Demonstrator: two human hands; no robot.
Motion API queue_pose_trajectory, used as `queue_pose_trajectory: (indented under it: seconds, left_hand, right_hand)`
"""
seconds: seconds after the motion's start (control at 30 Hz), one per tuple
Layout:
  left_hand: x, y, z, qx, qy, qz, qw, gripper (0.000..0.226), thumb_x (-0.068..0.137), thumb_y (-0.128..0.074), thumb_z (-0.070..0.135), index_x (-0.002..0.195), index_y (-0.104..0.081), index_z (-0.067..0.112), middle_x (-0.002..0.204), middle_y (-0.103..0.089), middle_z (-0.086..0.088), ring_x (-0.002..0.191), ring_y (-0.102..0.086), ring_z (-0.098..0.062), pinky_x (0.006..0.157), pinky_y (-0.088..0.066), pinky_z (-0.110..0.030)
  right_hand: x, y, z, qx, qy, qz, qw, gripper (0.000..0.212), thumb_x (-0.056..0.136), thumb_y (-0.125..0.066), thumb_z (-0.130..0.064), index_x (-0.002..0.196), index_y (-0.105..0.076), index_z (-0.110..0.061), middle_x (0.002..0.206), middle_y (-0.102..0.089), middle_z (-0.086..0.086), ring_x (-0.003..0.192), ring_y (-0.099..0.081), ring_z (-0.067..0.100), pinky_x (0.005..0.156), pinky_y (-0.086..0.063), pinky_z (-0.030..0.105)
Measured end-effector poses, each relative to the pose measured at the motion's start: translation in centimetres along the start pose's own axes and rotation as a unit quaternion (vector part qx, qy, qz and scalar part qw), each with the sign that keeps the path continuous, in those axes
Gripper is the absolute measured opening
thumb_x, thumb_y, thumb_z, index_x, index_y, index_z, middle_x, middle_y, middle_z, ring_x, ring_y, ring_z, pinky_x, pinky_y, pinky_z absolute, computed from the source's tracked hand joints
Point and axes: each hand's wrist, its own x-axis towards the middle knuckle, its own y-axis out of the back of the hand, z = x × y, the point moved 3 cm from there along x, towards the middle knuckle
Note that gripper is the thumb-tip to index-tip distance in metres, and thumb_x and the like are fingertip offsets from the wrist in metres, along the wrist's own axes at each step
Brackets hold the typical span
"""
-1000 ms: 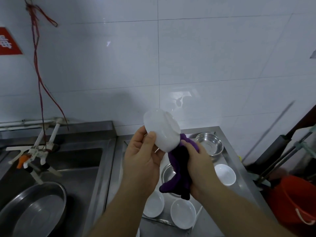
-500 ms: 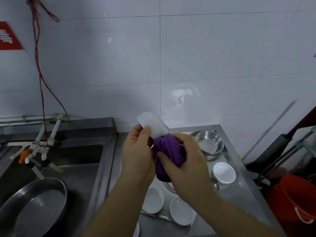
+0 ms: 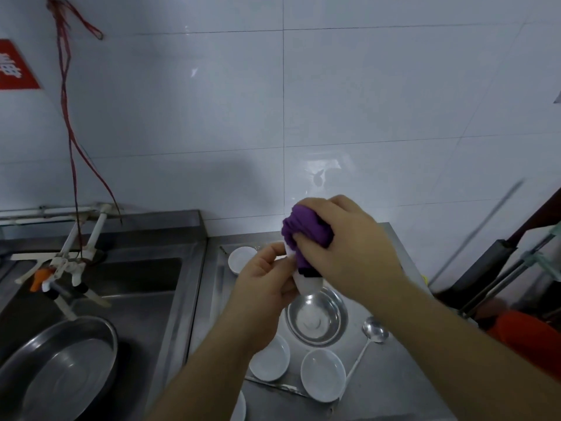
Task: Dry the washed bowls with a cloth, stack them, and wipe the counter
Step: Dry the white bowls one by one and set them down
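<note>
Writing: a red sign (image 3: 13,66) at the upper left of the white tiled wall (image 3: 364,117) carries white characters, cut off by the frame edge and too blurred to read. No other label is legible.

Grip state: the left hand (image 3: 261,287) pinches the rim of a small white bowl (image 3: 306,282), thumb on one side, fingers behind. The bowl is held in the air above the counter (image 3: 394,390), tilted, and mostly covered. The right hand (image 3: 349,253) is closed around a bunched purple cloth (image 3: 306,232), soft and creased, pressing it against the bowl.

Materials and shapes: the counter is brushed steel, dull grey. On it lie a round steel bowl (image 3: 317,319) with a polished, reflective inside, directly under the held bowl; three shallow white dishes, glossy and round, one at the back (image 3: 241,259) and two at the front (image 3: 270,361) (image 3: 323,375); and a steel ladle (image 3: 375,329) with a thin straight handle, just right of the steel bowl. A fourth white rim (image 3: 239,408) shows at the bottom edge. To the left, a steel sink (image 3: 145,281) holds a wide round steel basin (image 3: 57,369). A white plastic tap (image 3: 65,262) with an orange tip stands over the sink. Red cord (image 3: 71,141) hangs down the wall.
</note>
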Motion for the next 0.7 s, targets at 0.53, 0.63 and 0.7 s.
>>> queue_pose_trajectory:
  seconds: [0.53,0.63,0.7]
  left_hand:
    - [0.3,1.4,-0.8,-0.021,-0.053,0.037,0.998,0.027,0.090,-0.065,0.026,0.115,-0.075,0.022,0.116,-0.077,-0.019,0.097,-0.079,-0.031,0.071,-0.063,-0.029]
    - [0.1,1.7,-0.7,0.005,-0.051,0.014,0.999,0.024,0.090,-0.065,0.027,0.111,-0.077,0.027,0.112,-0.079,-0.015,0.101,-0.078,-0.031,0.076,-0.063,-0.028]
    - [-0.2,1.2,-0.8,0.043,-0.056,-0.015,0.997,0.017,0.095,-0.069,0.024,0.108,-0.078,0.031,0.108,-0.078,-0.017,0.102,-0.077,-0.031,0.082,-0.063,-0.030]
  right_hand:
    - [-4.0,-2.8,5.2,0.266,-0.193,0.009,0.944,0.021,0.083,-0.070,-0.042,0.103,-0.072,-0.048,0.091,-0.075,-0.019,0.086,-0.071,0.002,0.072,-0.055,0.015]
    - [-4.0,-2.1,5.4,0.278,-0.169,-0.018,0.945,0.021,0.083,-0.071,-0.043,0.104,-0.073,-0.048,0.094,-0.077,-0.017,0.088,-0.072,0.003,0.073,-0.053,0.010]
    - [-3.7,-1.9,5.8,0.287,-0.189,0.004,0.939,0.019,0.085,-0.071,-0.042,0.103,-0.073,-0.048,0.093,-0.076,-0.018,0.087,-0.072,0.003,0.072,-0.055,0.015]
